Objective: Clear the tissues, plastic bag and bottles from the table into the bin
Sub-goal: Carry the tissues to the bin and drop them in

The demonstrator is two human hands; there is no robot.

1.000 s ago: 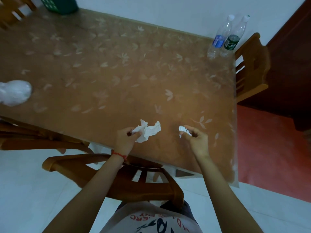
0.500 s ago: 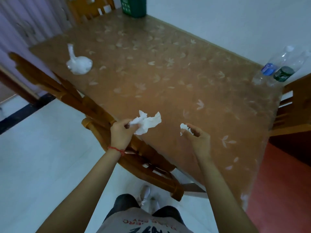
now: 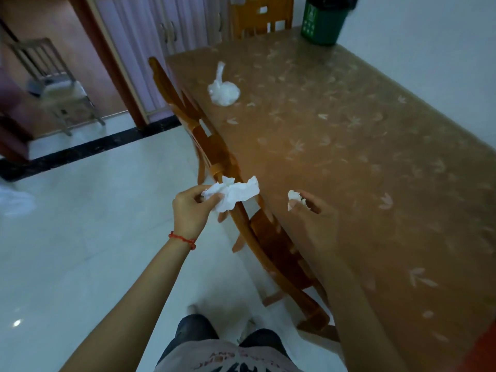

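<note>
My left hand (image 3: 191, 210) grips a large crumpled white tissue (image 3: 236, 196) above the chair back beside the table edge. My right hand (image 3: 315, 221) pinches a small white tissue wad (image 3: 294, 197) over the near edge of the brown leaf-patterned table (image 3: 362, 157). A knotted white plastic bag (image 3: 223, 89) lies on the table's far left part. The green bin (image 3: 323, 18) stands on the table's far corner by the wall. The bottles are out of view.
Wooden chairs (image 3: 214, 157) are tucked along the table's left side, and another chair (image 3: 259, 16) stands at the far end. White tiled floor (image 3: 94, 224) spreads to the left. A doorway with a metal chair (image 3: 51, 81) lies beyond.
The view has swung left along the table: the bottles have left the frame, and the bag and bin are now ahead. Both hands still hold their tissues, now off the table's near edge.
</note>
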